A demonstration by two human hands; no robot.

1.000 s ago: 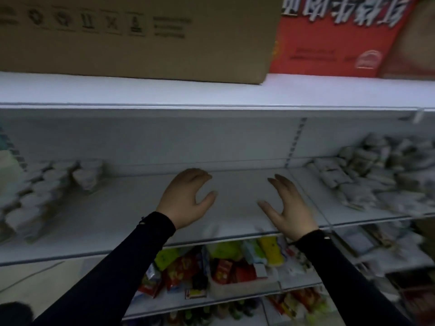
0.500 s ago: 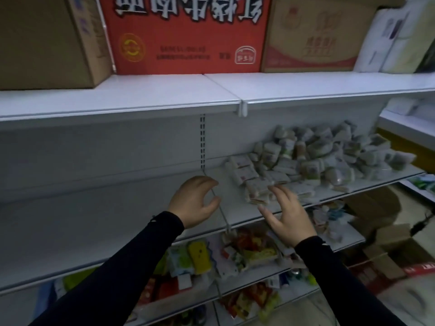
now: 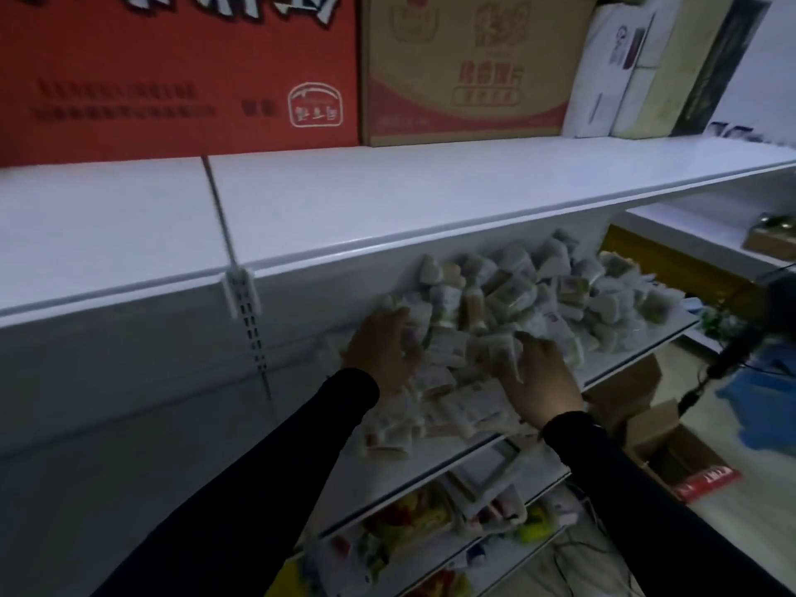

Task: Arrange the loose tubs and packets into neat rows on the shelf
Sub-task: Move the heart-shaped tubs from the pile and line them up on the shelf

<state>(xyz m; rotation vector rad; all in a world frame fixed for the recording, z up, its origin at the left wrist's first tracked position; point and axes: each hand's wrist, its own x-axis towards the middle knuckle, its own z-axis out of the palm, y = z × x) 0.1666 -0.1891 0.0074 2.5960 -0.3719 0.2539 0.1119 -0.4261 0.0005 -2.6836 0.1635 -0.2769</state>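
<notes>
Dim room, white metal shelving [image 3: 430, 200], cardboard boxes [image 3: 465, 71] on top, pale floor [image 3: 732, 532] at right

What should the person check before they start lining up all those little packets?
1. Both hands at the pile: ok. The left hand and right hand lie on the heap of packets.
2. Firm hold on a packet: cannot tell; the fingers are blurred among the wrappers.
3. Packets in rows: not ok, they lie jumbled on top of one another.
4. Front edge safe: not ok. Flat packets sit right at the lip of the shelf and might slide off.
5. Room for rows: ok, the shelf to the left of the pile looks bare.
</notes>
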